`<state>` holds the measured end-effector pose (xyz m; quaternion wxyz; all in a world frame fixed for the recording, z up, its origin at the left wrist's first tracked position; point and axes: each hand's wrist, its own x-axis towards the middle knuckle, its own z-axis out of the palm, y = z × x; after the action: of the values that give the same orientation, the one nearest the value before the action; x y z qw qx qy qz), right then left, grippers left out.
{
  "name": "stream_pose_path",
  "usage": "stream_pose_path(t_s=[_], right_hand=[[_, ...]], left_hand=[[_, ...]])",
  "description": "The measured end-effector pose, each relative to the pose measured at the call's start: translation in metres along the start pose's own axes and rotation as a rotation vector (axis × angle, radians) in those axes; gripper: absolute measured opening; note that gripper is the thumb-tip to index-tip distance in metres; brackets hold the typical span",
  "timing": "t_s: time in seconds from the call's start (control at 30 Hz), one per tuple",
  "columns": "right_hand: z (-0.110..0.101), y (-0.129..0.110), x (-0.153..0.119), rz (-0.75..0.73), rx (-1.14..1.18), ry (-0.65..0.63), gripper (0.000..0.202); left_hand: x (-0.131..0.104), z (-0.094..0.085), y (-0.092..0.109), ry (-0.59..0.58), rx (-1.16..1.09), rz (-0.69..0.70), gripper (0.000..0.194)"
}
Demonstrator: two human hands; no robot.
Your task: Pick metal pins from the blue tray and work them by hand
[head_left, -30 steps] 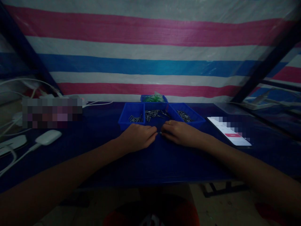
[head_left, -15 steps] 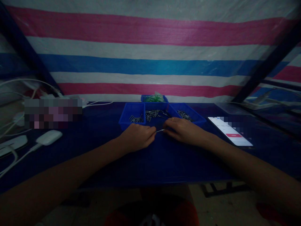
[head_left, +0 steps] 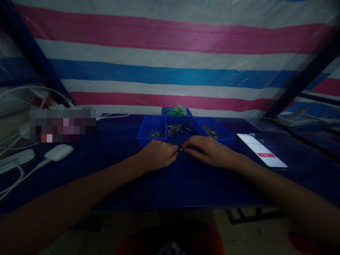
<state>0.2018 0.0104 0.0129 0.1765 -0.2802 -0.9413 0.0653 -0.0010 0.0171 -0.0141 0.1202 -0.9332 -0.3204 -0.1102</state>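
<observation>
Above the blue table (head_left: 159, 187), my left hand (head_left: 158, 155) is closed, thumb and fingers pinched together; whatever is in the pinch is hidden. Facing it from the right, my right hand (head_left: 209, 149) curls inward, its fingertips pinching a small shiny metal piece (head_left: 181, 149). Only a short bit of that piece shows in the narrow gap between the hands. Just behind the hands stand a left blue bin (head_left: 151, 122) and a right blue bin (head_left: 221, 128), with thin metal parts in each. More metal parts (head_left: 175, 129) lie between them.
Green plastic-wrapped items (head_left: 177, 110) fill a small bin at the back. A lit phone (head_left: 262, 150) lies on the right. White cables and a white charger (head_left: 58, 152) occupy the left side. A striped sheet (head_left: 170, 74) hangs behind the table.
The hands have drawn closer together, so the thin metal piece that spanned the gap now shows only as a short bit. The whole view has shifted slightly.
</observation>
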Motion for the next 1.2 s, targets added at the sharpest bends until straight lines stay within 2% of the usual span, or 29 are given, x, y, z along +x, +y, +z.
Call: stream_pose_path(t_s=[0.3,0.77,1.03,1.2], right_hand=[[0.001,0.007,0.001,0.057,-0.177,-0.045,0.022],[0.000,0.006,-0.001,0.051,-0.218,-0.127,0.024],[-0.001,0.012,-0.001,0.062,-0.235,-0.177,0.020],[0.004,0.013,-0.001,-0.017,-0.227,-0.217,0.018]], left_hand=[[0.000,0.002,-0.001,0.017,0.024,-0.007,0.023],[0.000,0.002,-0.002,-0.004,0.032,0.007,0.020],[-0.001,-0.002,0.000,0.077,0.043,0.061,0.027],[-0.002,-0.004,0.003,0.166,0.059,0.123,0.029]])
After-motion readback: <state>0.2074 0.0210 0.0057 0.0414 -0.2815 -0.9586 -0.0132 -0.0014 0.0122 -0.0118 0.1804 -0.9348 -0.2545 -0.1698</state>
